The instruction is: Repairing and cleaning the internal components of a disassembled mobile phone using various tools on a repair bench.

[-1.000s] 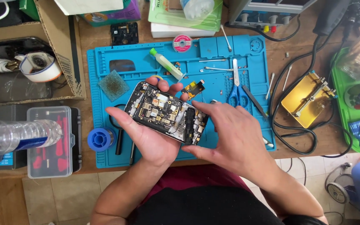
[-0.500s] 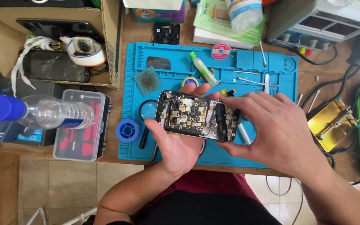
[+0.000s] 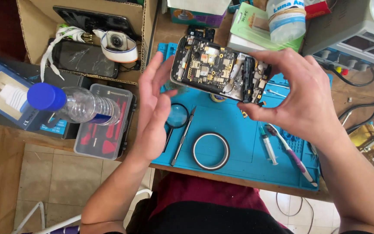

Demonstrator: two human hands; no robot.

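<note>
Clearly mid-repair, judging by the layout: blue silicone work mat (image 3: 239, 147) spread over the wooden bench, brown cardboard box (image 3: 31, 39) of cracked dark phones at the far left corner. Opened smartphone with bare circuit boards and no back cover (image 3: 219, 71) raised above the mat, pinched at its right end by right hand (image 3: 301, 102), thumb beneath and fingers curled over the top edge. Left hand (image 3: 152, 115) open, fingers spread, only the fingertips near or grazing the phone's left edge; contact hard to tell. Back cover off and internals exposed, so disassembly apparently done; reassembly seemingly left. Lying unused on the mat: black-edged ring of tape (image 3: 211, 151), pink-handled toothbrush (image 3: 293, 154), thin metal pry tool (image 3: 182, 136), small clear syringe (image 3: 268, 145).
</note>
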